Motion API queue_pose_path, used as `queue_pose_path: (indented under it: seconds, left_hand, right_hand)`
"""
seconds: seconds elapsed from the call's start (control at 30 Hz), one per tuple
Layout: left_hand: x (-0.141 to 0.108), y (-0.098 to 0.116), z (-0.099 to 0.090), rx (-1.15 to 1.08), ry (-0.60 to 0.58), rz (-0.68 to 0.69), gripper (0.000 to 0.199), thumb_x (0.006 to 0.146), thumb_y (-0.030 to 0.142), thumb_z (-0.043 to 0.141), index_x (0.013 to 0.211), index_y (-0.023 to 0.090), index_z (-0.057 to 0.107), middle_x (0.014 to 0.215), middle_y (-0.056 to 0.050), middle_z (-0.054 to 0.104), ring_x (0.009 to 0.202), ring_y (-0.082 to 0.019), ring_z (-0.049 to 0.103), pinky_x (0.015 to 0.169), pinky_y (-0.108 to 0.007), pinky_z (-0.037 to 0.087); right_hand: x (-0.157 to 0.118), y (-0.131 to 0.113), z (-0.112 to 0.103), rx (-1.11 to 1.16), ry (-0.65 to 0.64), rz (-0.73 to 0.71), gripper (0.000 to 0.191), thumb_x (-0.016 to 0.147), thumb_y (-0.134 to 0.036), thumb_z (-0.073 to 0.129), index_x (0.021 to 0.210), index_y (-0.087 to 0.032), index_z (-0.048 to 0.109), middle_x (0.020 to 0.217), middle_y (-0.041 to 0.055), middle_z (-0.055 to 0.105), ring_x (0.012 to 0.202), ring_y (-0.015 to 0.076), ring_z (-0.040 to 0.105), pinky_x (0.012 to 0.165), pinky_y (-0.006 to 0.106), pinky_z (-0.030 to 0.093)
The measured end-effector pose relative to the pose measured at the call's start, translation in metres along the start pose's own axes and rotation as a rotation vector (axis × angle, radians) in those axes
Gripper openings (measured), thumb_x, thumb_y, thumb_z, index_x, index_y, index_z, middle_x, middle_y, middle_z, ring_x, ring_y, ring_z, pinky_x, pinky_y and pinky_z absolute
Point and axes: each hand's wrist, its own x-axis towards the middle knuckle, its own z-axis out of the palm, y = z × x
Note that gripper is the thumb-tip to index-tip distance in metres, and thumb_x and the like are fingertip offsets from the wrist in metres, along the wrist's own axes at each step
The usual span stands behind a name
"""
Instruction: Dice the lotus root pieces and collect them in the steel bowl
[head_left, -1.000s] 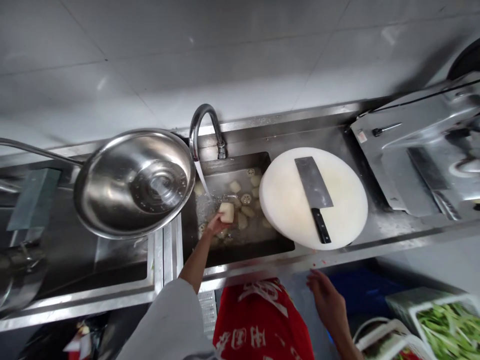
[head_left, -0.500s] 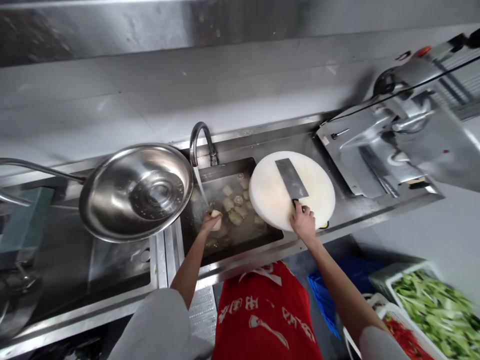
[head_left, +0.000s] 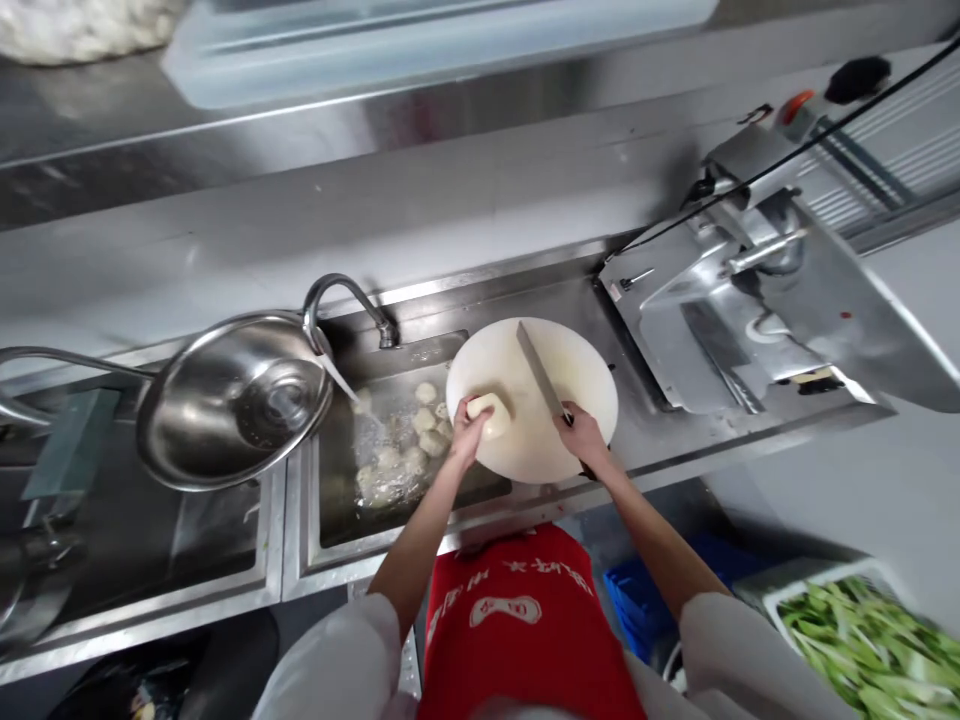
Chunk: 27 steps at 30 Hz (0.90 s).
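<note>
A pale, peeled piece of lotus root [head_left: 491, 412] is in my left hand [head_left: 466, 436], over the left part of the round white cutting board [head_left: 525, 455]. My right hand [head_left: 583, 436] grips the handle of a cleaver [head_left: 538, 366] at the board's right side. The blade points away from me, up and to the left, and is tilted onto its edge. To the left, several more lotus root pieces [head_left: 429, 422] lie in water in the sink [head_left: 327, 510], under a running faucet [head_left: 341, 283].
A large steel bowl [head_left: 217, 400] stands tilted left of the faucet. On the right is a metal slicing machine [head_left: 697, 335]. A steel shelf [head_left: 315, 150] runs overhead. A crate of cut green vegetables [head_left: 862, 640] sits low at the right, beside a blue crate [head_left: 637, 610].
My left hand has brought the lotus root from the sink to over the board. The cleaver has turned from lying flat to edge-on. The view has shifted.
</note>
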Motion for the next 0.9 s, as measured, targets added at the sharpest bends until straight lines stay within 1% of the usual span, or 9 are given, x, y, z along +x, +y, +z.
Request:
queue_pose_path:
  seconds: [0.07,0.17,0.27,0.37,0.47,0.57,0.63,0.8,0.9]
  left_hand:
    - [-0.003,-0.010,0.041,0.169,0.081,0.104,0.048,0.082,0.040,0.064,0.125,0.020,0.051,0.115,-0.012,0.061,0.106,-0.024,0.060,0.090,-0.038,0.049]
    - [-0.005,-0.019,0.066,0.447,0.228,0.303,0.035,0.080,0.038,0.068,0.108,0.019,0.062,0.119,-0.014,0.055,0.119,-0.029,0.048,0.105,-0.045,0.035]
    - [-0.007,-0.016,0.062,0.571,0.237,0.355,0.033,0.080,0.041,0.068,0.105,0.020,0.064,0.116,-0.013,0.057,0.118,-0.029,0.047,0.108,-0.046,0.029]
    - [-0.012,-0.009,0.050,0.519,0.266,0.315,0.038,0.084,0.045,0.063,0.112,0.020,0.059,0.117,-0.012,0.057,0.114,-0.024,0.050,0.101,-0.038,0.036]
    - [-0.021,-0.004,0.040,0.420,0.470,0.295,0.032,0.092,0.045,0.047,0.109,0.018,0.055,0.112,-0.012,0.057,0.105,-0.020,0.053,0.090,-0.032,0.042]
    - [-0.029,-0.001,0.035,0.395,0.636,0.417,0.023,0.094,0.040,0.044,0.095,0.019,0.055,0.098,-0.009,0.056,0.097,-0.019,0.054,0.087,-0.031,0.042]
    - [-0.031,-0.002,0.034,0.415,0.606,0.507,0.019,0.093,0.036,0.047,0.088,0.020,0.055,0.092,-0.008,0.056,0.094,-0.019,0.054,0.086,-0.032,0.043]
    - [-0.022,-0.013,0.043,0.548,0.240,0.633,0.013,0.090,0.029,0.052,0.085,0.021,0.060,0.090,-0.008,0.058,0.097,-0.021,0.054,0.093,-0.037,0.043]
    - [-0.015,-0.024,0.047,0.567,0.177,0.637,0.014,0.090,0.028,0.051,0.085,0.021,0.062,0.094,-0.010,0.057,0.102,-0.023,0.053,0.096,-0.039,0.043]
  right_hand:
    - [-0.008,0.018,-0.013,-0.065,-0.066,-0.031,0.035,0.096,-0.037,0.040,0.117,-0.017,0.060,0.098,0.0105,0.070,0.091,0.0220,0.065,0.077,0.027,0.044]
    - [-0.015,0.035,-0.024,-0.213,-0.158,-0.054,0.032,0.098,-0.033,0.036,0.115,-0.015,0.057,0.092,0.0121,0.070,0.088,0.0232,0.066,0.076,0.028,0.043]
    - [-0.011,0.036,-0.028,-0.345,-0.204,-0.049,0.029,0.099,-0.029,0.035,0.113,-0.013,0.054,0.089,0.0133,0.069,0.086,0.0246,0.067,0.075,0.029,0.043]
    - [-0.003,0.026,-0.031,-0.402,-0.214,-0.044,0.029,0.100,-0.030,0.033,0.110,-0.012,0.053,0.092,0.0151,0.068,0.087,0.0255,0.067,0.074,0.030,0.044]
    - [-0.009,0.012,-0.037,-0.377,-0.230,-0.059,0.030,0.101,-0.030,0.030,0.109,-0.011,0.052,0.090,0.0153,0.067,0.086,0.0249,0.067,0.072,0.029,0.044]
    - [-0.030,-0.005,-0.042,-0.329,-0.247,-0.080,0.031,0.102,-0.030,0.027,0.110,-0.011,0.051,0.087,0.0144,0.067,0.084,0.0241,0.067,0.072,0.028,0.043]
    - [-0.045,-0.017,-0.042,-0.305,-0.266,-0.085,0.033,0.102,-0.032,0.026,0.109,-0.011,0.051,0.085,0.0135,0.067,0.083,0.0232,0.067,0.071,0.028,0.043]
    - [-0.066,-0.035,-0.034,-0.311,-0.307,-0.091,0.029,0.101,-0.030,0.028,0.106,-0.012,0.051,0.085,0.0135,0.066,0.083,0.0232,0.067,0.069,0.027,0.042]
    - [-0.066,-0.040,-0.030,-0.327,-0.326,-0.091,0.027,0.101,-0.028,0.029,0.104,-0.012,0.051,0.086,0.0141,0.067,0.083,0.0248,0.067,0.068,0.028,0.041]
